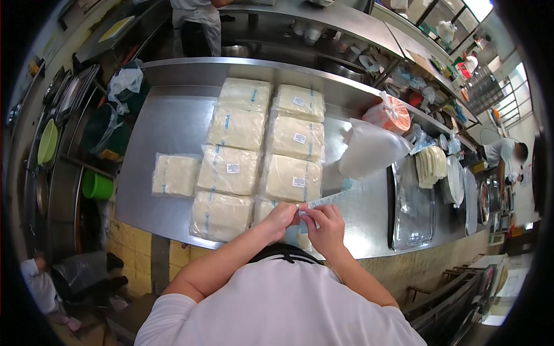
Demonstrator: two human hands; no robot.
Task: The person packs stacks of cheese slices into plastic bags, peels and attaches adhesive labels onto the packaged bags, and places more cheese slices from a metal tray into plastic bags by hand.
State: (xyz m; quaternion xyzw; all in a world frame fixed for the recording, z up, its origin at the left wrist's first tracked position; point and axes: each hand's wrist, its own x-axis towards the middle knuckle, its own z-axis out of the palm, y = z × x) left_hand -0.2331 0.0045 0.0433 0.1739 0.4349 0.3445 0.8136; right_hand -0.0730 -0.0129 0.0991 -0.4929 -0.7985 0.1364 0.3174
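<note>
Forearms [234,249] converge near the steel table's edge [369,254]; I log left hand [280,215] and right hand [326,226] pinching a translucent strip [330,198] (fingertips close together).

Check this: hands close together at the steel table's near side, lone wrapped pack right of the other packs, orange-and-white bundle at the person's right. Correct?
One error: the lone wrapped pack is left of the other packs, per the head view. Rest stands: left hand and right hand close together at the steel table's near side, orange-and-white bundle at the person's right.
</note>
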